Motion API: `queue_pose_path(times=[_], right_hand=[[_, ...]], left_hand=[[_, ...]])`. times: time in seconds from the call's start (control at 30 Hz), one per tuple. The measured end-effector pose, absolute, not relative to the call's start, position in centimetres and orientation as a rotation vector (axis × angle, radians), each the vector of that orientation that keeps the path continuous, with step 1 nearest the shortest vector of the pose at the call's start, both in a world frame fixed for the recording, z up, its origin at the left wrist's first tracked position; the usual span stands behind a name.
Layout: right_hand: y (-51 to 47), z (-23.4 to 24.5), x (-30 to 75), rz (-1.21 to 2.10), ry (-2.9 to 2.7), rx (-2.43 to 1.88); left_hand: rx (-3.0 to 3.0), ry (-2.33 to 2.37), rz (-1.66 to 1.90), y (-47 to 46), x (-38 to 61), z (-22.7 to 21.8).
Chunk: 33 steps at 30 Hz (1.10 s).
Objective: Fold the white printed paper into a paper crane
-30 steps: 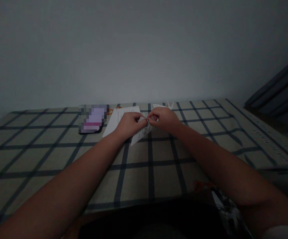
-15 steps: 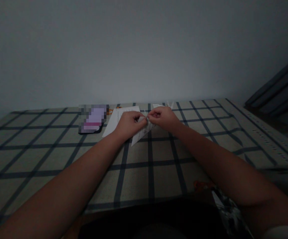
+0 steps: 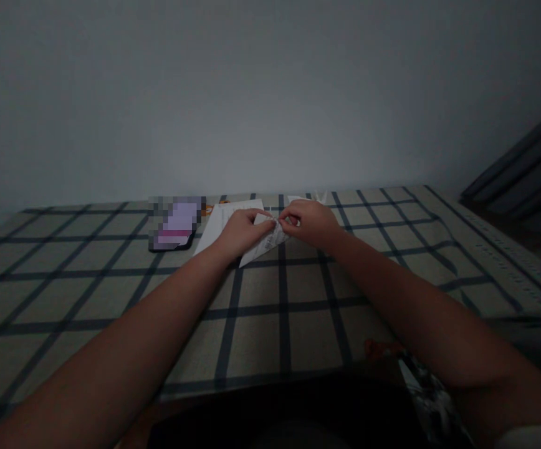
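Note:
Over the middle of the checked tablecloth, a folded piece of printed paper (image 3: 262, 244) is held between both hands. My left hand (image 3: 242, 229) pinches it from the left, thumb stretched along its upper edge. My right hand (image 3: 311, 221) pinches its right end between thumb and fingertips, close to the left fingertips. The exact folds under the fingers are too small and dark to make out. A flat sheet of white paper (image 3: 219, 219) with faint print lies behind and partly under my left hand. Another white paper piece (image 3: 298, 199) shows just behind my right hand.
A phone (image 3: 177, 224) with a blurred, lit screen lies left of the sheet. The checked cloth (image 3: 111, 299) covers the table, which meets a grey wall (image 3: 270, 100). Dark striped fabric (image 3: 527, 162) hangs at the far right.
The folded paper has turned slightly, its lower tip shifting left and up, and more of its printed face shows. Both hands stay nearly in place, still pinching it.

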State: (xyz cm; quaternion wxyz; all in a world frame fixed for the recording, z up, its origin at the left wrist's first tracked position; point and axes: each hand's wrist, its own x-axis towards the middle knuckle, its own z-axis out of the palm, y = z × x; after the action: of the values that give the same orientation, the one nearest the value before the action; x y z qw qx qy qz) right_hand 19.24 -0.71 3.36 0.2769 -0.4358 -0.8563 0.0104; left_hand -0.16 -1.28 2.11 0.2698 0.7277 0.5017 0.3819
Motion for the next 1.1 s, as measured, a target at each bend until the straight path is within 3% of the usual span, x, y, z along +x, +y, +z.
queue_pose_path(times=[0.53, 0.77, 1.1], right_hand=[[-1.1, 3.2, 18.7, 0.012, -2.271, -1.148], [-0.1, 2.4, 18.9, 0.472, -2.130, -1.114], [-0.5, 3.0, 19.1, 0.129, -2.273, -1.121]], left_hand=[[2.171, 1.346, 1.010, -1.7, 0.2, 1.9], [2.212, 1.370, 1.057, -1.8, 0.1, 2.0], [2.153, 1.446, 1.032, -1.6, 0.0, 2.1]])
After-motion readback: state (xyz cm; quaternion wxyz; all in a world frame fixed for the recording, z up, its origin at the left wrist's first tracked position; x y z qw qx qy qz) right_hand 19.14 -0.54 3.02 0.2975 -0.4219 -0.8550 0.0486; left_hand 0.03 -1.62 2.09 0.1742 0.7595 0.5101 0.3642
